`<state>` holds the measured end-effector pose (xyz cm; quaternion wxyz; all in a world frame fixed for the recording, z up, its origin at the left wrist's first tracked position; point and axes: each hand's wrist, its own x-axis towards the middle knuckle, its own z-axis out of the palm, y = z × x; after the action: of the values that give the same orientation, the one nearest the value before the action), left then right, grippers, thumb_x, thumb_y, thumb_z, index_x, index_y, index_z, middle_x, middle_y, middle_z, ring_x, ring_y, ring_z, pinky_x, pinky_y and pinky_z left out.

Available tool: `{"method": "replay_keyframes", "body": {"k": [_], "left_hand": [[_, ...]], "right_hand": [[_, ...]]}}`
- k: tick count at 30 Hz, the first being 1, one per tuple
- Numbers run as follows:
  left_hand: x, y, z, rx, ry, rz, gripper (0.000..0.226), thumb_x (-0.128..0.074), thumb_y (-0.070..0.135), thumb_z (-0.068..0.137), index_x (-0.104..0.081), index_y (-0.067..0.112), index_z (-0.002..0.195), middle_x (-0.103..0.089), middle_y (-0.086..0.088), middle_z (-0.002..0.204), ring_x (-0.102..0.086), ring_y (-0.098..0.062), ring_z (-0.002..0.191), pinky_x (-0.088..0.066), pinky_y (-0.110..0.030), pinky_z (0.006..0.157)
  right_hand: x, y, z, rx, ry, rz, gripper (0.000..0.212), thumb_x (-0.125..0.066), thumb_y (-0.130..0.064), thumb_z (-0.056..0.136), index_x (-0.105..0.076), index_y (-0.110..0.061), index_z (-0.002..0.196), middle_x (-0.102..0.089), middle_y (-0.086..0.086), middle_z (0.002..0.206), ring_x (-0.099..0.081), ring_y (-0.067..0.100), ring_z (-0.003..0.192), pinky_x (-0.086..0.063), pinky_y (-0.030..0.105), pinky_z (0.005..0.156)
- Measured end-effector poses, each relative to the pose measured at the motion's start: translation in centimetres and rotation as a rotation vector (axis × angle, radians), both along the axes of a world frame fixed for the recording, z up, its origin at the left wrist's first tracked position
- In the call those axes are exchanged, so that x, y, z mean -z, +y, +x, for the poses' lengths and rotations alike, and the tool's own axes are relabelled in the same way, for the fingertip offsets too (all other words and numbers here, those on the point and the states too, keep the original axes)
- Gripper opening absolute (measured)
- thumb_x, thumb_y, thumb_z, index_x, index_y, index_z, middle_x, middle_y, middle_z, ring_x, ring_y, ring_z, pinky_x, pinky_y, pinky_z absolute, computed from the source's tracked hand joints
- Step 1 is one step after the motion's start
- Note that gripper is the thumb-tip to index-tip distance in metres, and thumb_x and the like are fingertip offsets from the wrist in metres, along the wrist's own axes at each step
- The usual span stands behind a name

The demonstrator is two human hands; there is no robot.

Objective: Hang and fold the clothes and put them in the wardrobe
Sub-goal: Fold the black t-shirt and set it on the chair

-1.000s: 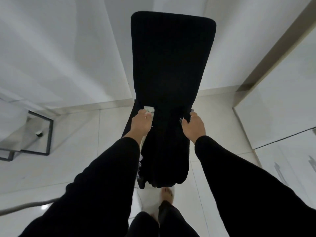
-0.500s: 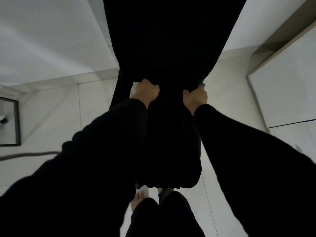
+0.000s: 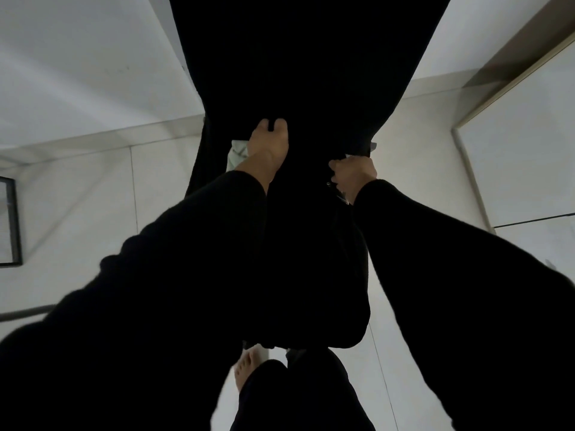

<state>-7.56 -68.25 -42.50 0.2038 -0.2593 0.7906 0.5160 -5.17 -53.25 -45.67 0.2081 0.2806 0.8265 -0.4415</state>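
Black garment (image 3: 298,73), soft and limp, is gripped mid-frame: left hand (image 3: 268,144) and right hand (image 3: 353,172) fingers clamped on it; best held at the edges.

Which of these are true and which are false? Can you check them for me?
1. Both hands hold the black garment. True: the left hand and right hand grip it.
2. The garment is red. False: it is black.
3. The person wears shoes. False: a bare foot shows on the floor.
4. The sleeves are dark. True.
5. The garment lies flat on the floor. False: it is held up, hanging down.
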Motion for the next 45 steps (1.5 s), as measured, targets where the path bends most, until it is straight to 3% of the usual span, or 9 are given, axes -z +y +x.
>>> {"method": "replay_keyframes", "body": {"k": [4, 6, 9, 17, 23, 29, 37, 41, 45], "left_hand": [[-3.4, -0.8, 1.1, -0.169, 0.037, 0.296, 0.028, -0.036, 0.025, 0.099, -0.054, 0.017, 0.078, -0.049, 0.001, 0.068, -0.048, -0.014, 0.061, -0.041, -0.027, 0.062], [-5.8, -1.2, 1.7, -0.178, 0.074, 0.337, 0.03, -0.039, 0.024, 0.099, -0.05, 0.02, 0.071, -0.043, 0.005, 0.061, -0.042, -0.008, 0.052, -0.035, -0.022, 0.05], [-10.1, -1.8, 2.9, -0.172, 0.143, 0.309, 0.029, -0.039, 0.021, 0.097, -0.05, 0.021, 0.07, -0.045, 0.005, 0.063, -0.044, -0.01, 0.056, -0.036, -0.024, 0.054], [-19.7, -3.9, 8.7, -0.034, 0.271, 0.154, 0.027, -0.035, 0.022, 0.096, -0.058, 0.01, 0.104, -0.057, -0.005, 0.092, -0.052, -0.015, 0.082, -0.046, -0.029, 0.076], [-30.2, -5.0, 13.4, 0.148, 0.492, 0.024, 0.028, -0.042, 0.022, 0.098, -0.058, 0.012, 0.119, -0.058, -0.005, 0.102, -0.055, -0.019, 0.092, -0.045, -0.028, 0.077], [-42.6, -6.7, 17.5, 0.204, 0.71, -0.22, 0.026, -0.05, 0.027, 0.094, -0.066, 0.015, 0.11, -0.064, -0.01, 0.114, -0.059, -0.028, 0.107, -0.048, -0.035, 0.093], [-54.6, -7.7, 21.4, 0.303, 0.985, -0.598, 0.027, -0.049, 0.028, 0.096, -0.067, 0.01, 0.103, -0.063, -0.011, 0.103, -0.058, -0.027, 0.096, -0.038, -0.028, 0.072], [-57.3, -8.1, 23.5, 0.308, 1.016, -0.799, 0.02, -0.05, 0.019, 0.091, -0.068, 0.014, 0.097, -0.062, -0.009, 0.1, -0.056, -0.027, 0.087, -0.04, -0.031, 0.068], [-58.4, -6.9, 25.5, 0.289, 1.038, -1.004, 0.02, -0.049, 0.009, 0.085, -0.068, 0.007, 0.09, -0.053, -0.009, 0.086, -0.049, -0.025, 0.073, -0.038, -0.031, 0.062]], "right_hand": [[-3.5, -1.1, 1.4, 0.0, 0.01, 0.028, 0.022, -0.049, -0.021, 0.093, -0.05, -0.021, 0.07, -0.056, 0.004, 0.092, -0.059, 0.031, 0.111, -0.048, 0.038, 0.098], [-5.9, -1.4, 2.3, -0.002, 0.027, 0.036, 0.024, -0.045, -0.022, 0.095, -0.064, -0.008, 0.096, -0.065, 0.012, 0.106, -0.058, 0.03, 0.098, -0.049, 0.036, 0.089], [-10.2, -0.8, 3.6, -0.047, 0.04, 0.168, 0.031, -0.042, -0.008, 0.097, -0.05, 0.005, 0.124, -0.054, 0.021, 0.126, -0.055, 0.034, 0.111, -0.046, 0.033, 0.085], [-23.5, 0.6, 10.4, 0.078, 0.272, 0.195, 0.027, -0.034, -0.005, 0.101, -0.052, 0.005, 0.118, -0.056, 0.019, 0.119, -0.055, 0.032, 0.109, -0.041, 0.031, 0.088], [-32.7, 0.2, 18.2, 0.22, 0.509, -0.156, 0.043, -0.062, -0.051, 0.085, -0.044, -0.013, 0.094, -0.043, -0.004, 0.08, -0.043, 0.008, 0.07, -0.04, 0.021, 0.065], [-43.0, 1.6, 24.2, 0.1, 0.636, -0.026, 0.041, -0.073, -0.022, 0.083, -0.047, -0.012, 0.113, -0.05, -0.002, 0.094, -0.05, 0.016, 0.09, -0.045, 0.025, 0.076], [-53.8, 4.4, 29.4, 0.077, 0.782, 0.227, 0.021, -0.066, -0.009, 0.087, -0.065, -0.003, 0.107, -0.059, 0.008, 0.096, -0.057, 0.023, 0.094, -0.042, 0.027, 0.077], [-56.5, 5.6, 31.6, 0.083, 0.793, 0.425, 0.019, -0.064, -0.014, 0.087, -0.06, -0.02, 0.07, -0.052, -0.002, 0.074, -0.049, 0.02, 0.089, -0.037, 0.025, 0.077], [-57.9, 6.7, 32.9, 0.132, 0.763, 0.558, 0.023, -0.062, -0.017, 0.089, -0.067, -0.004, 0.107, -0.062, 0.012, 0.102, -0.056, 0.027, 0.106, -0.039, 0.025, 0.081]]}}
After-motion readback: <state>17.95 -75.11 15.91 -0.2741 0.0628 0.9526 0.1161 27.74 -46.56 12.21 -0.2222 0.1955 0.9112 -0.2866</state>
